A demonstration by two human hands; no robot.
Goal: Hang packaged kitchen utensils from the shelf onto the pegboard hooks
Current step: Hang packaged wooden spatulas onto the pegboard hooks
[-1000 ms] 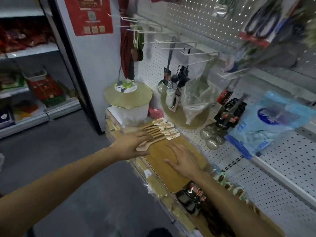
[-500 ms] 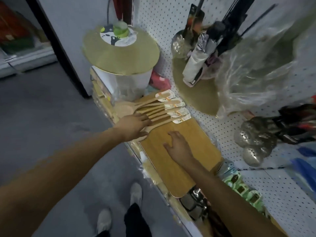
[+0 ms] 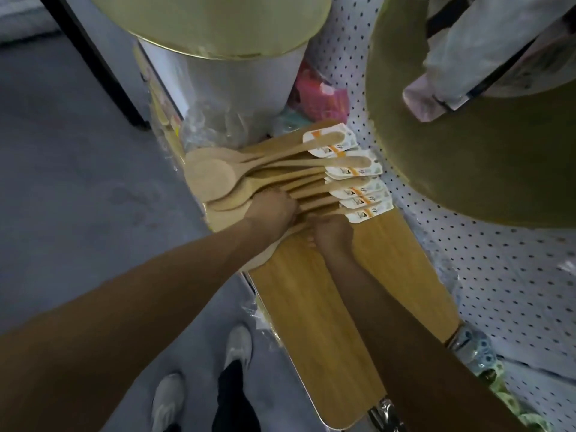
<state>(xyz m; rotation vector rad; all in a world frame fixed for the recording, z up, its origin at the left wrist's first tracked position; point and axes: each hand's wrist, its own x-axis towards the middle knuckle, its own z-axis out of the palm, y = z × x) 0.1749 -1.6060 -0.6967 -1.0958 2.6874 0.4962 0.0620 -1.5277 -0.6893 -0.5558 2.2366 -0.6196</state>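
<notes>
Several wooden spoons [image 3: 268, 169] with white card labels [image 3: 358, 194] on their handle ends lie fanned out on a wooden cutting board [image 3: 358, 291] on the shelf. My left hand [image 3: 271, 210] rests fingers-down on the spoon handles near the bowls and curls around them. My right hand [image 3: 332, 233] is closed just beside it, its fingers tucked at the lowest spoon handle; whether it grips that handle is hidden. The white pegboard [image 3: 486, 260] rises on the right behind the shelf.
A white container with a gold round lid [image 3: 218, 29] stands just behind the spoons. A large gold disc [image 3: 461, 157] with bagged utensils [image 3: 486, 48] hangs over the pegboard at top right. Pink packets [image 3: 318, 95] lie between them. Grey floor and my shoes [image 3: 237, 347] are at left.
The view has dropped and closed in on the shelf. Both hands have come together on the spoon handles, with the right hand moving off the cutting board up to the lowest spoon.
</notes>
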